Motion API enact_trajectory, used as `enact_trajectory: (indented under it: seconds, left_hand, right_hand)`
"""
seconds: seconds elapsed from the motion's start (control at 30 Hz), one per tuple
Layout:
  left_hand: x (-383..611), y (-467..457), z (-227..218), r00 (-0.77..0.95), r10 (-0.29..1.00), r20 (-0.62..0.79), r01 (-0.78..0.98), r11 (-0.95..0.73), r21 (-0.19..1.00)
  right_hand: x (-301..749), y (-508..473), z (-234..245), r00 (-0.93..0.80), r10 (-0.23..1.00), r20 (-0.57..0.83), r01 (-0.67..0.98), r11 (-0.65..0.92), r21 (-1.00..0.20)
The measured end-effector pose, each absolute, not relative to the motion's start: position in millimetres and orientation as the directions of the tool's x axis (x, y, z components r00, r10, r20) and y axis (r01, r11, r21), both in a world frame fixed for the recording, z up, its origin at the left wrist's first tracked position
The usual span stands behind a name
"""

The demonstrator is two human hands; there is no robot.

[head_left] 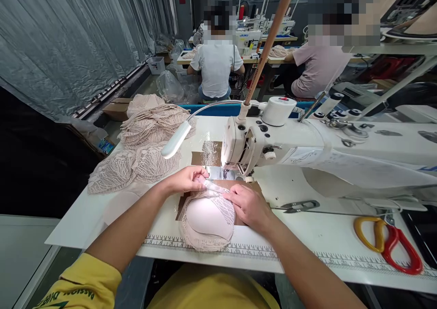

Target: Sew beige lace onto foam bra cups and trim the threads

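A pale pink lace bra cup (206,215) with a smooth padded inside lies near the front edge of the sewing table, partly over the printed ruler. My left hand (191,179) pinches the upper left of its lace edge between thumb and fingers. On the upper right side, my right hand (246,204) has its fingers closed on the same edge, and the strip between both hands is drawn fairly straight. Just beyond them stands the head of a white sewing machine (235,145); the cup's edge lies in front of its needle area.
Stacked lace pieces (150,127) cover the table's left side, below a bendable lamp (176,139). Thread snips (300,206) and red-and-yellow-handled scissors (389,243) lie to the right. Two people sit farther back at other machines.
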State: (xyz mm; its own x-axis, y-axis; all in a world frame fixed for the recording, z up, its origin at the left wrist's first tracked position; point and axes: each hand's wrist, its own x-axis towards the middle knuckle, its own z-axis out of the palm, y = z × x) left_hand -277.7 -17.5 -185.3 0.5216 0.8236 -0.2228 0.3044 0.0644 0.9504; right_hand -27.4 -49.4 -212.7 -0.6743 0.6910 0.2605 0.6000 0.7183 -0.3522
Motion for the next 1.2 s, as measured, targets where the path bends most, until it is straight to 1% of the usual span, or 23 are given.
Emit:
enact_trajectory:
  seconds: [0.07, 0.1, 0.17, 0.2, 0.23, 0.27, 0.3, 0.4, 0.43, 0.47, 0.53, 0.57, 0.63, 0.7, 0.77, 0.97, 1.2]
  left_hand:
    - [-286.5, -18.7, -179.7, 0.445, 0.871, -0.209, 0.332, 0.057, 0.941]
    - [-289.7, -21.1, -175.5, 0.374, 0.91, -0.177, 0.38, 0.023, 0.925]
    - [-291.6, -30.1, -165.9, 0.192, 0.981, -0.029, 0.522, -0.077, 0.849]
    - [-289.8, -36.3, -161.7, 0.13, 0.99, 0.06, 0.589, -0.126, 0.798]
    - [-286.2, -43.2, -158.8, 0.106, 0.985, 0.134, 0.638, -0.171, 0.751]
    - [-280.7, -50.4, -157.6, 0.129, 0.976, 0.178, 0.664, -0.218, 0.716]
    - [-273.7, -57.3, -158.4, 0.195, 0.962, 0.193, 0.673, -0.274, 0.687]
    - [-248.7, -71.9, -169.9, 0.482, 0.863, 0.152, 0.687, -0.48, 0.545]
    - [-240.9, -73.9, -174.9, 0.549, 0.824, 0.137, 0.686, -0.538, 0.49]
    - [-234.3, -74.5, -179.4, 0.596, 0.792, 0.131, 0.677, -0.583, 0.449]
    - [-225.5, -72.5, -185.7, 0.655, 0.744, 0.134, 0.647, -0.643, 0.41]
    - [-223.5, -70.5, -187.4, 0.672, 0.728, 0.137, 0.633, -0.66, 0.405]
    - [-222.9, -66.5, -189.3, 0.681, 0.721, 0.126, 0.636, -0.668, 0.386]
    - [-224.9, -63.5, -190.8, 0.646, 0.756, 0.107, 0.689, -0.638, 0.345]
    - [-227.3, -61.5, -193.0, 0.612, 0.786, 0.089, 0.736, -0.607, 0.3]
    - [-232.5, -49.8, -198.2, 0.631, 0.774, 0.045, 0.747, -0.622, 0.232]
    - [-243.2, -29.1, -200.4, 0.724, 0.684, 0.085, 0.65, -0.718, 0.25]
  right_hand:
    - [-27.8, -49.6, -211.8, -0.666, 0.698, 0.263, 0.6, 0.711, -0.367]
    - [-28.1, -49.7, -211.6, -0.661, 0.702, 0.263, 0.602, 0.707, -0.372]
    - [-28.8, -49.9, -211.4, -0.657, 0.707, 0.263, 0.606, 0.702, -0.373]
    - [-29.1, -50.0, -211.6, -0.655, 0.708, 0.264, 0.609, 0.701, -0.37]
    - [-29.3, -50.0, -211.9, -0.654, 0.708, 0.266, 0.611, 0.702, -0.366]
    - [-29.4, -50.0, -212.3, -0.653, 0.707, 0.272, 0.61, 0.704, -0.364]
    - [-29.3, -49.9, -212.8, -0.649, 0.708, 0.28, 0.609, 0.703, -0.367]
    - [-27.6, -49.3, -214.3, -0.61, 0.732, 0.304, 0.613, 0.679, -0.405]
    - [-26.7, -48.9, -214.6, -0.59, 0.745, 0.311, 0.618, 0.665, -0.419]
    - [-25.8, -48.6, -214.8, -0.569, 0.758, 0.319, 0.625, 0.65, -0.431]
    - [-24.6, -47.9, -215.2, -0.539, 0.776, 0.328, 0.645, 0.63, -0.432]
    - [-24.5, -47.6, -215.5, -0.532, 0.782, 0.324, 0.664, 0.623, -0.414]
    - [-25.4, -47.1, -216.5, -0.541, 0.79, 0.288, 0.714, 0.612, -0.34]
    - [-27.4, -46.6, -217.6, -0.56, 0.794, 0.238, 0.757, 0.607, -0.243]
    - [-29.7, -46.2, -218.1, -0.569, 0.796, 0.208, 0.776, 0.603, -0.183]
    - [-35.3, -47.5, -212.8, -0.54, 0.826, 0.161, 0.812, 0.562, -0.159]
    - [-42.5, -47.4, -210.6, -0.502, 0.854, 0.139, 0.844, 0.518, -0.14]
